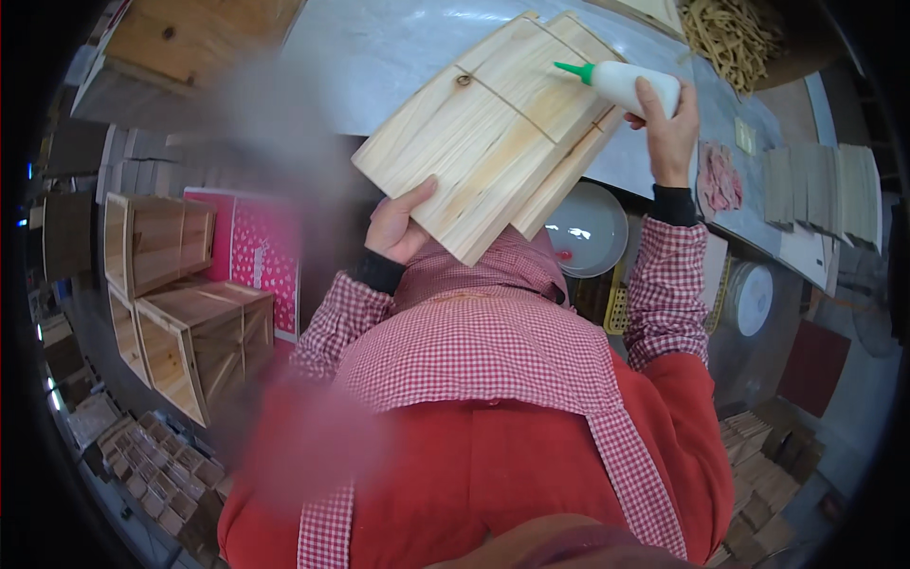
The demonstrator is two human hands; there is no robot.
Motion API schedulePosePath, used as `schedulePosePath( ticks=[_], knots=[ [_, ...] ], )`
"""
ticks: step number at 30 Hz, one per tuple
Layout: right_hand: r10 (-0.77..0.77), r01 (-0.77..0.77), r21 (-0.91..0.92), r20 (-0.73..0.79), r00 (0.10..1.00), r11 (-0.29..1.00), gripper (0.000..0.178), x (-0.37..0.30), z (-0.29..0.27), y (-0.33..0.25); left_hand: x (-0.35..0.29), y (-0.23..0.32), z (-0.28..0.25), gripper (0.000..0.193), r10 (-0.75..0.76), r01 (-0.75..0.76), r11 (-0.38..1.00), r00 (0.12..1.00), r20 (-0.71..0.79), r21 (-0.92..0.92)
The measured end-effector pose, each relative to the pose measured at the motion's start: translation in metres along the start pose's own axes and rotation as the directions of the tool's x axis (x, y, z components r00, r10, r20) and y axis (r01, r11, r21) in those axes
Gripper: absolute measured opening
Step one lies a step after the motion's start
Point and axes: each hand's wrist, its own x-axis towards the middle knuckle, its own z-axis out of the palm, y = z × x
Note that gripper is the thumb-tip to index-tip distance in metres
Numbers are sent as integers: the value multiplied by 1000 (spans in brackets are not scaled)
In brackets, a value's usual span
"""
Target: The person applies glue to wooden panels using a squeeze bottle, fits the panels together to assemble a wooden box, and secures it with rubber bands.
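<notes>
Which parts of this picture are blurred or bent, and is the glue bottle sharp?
Head view: a soft smear blurs the left centre and the lower left; table edge bends near the dark rim; the glue bottle and wooden panel are sharp, evenly lit.

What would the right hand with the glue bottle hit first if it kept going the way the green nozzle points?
Most likely the wooden panel. The right hand aims the glue bottle leftward, its green tip already over the boards held by the left hand; the gap is hard to judge.
</notes>
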Motion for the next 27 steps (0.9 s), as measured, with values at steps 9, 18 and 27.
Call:
schedulePosePath(
  ticks=[9,18,27],
  knots=[
    [-237,254,-184,109,965,949,52,-18,96,26,0,-9,1,52,-34,34,999,999,4,-31],
    [-458,515,-381,237,857,768,45,-33,74,6,1,-7,-7,53,-32,32,999,999,26,-19],
    [-341,423,-430,258,904,798,39,-79,-8,-10,-3,-4,6,53,-26,26,999,999,-20,20]
  ],
)
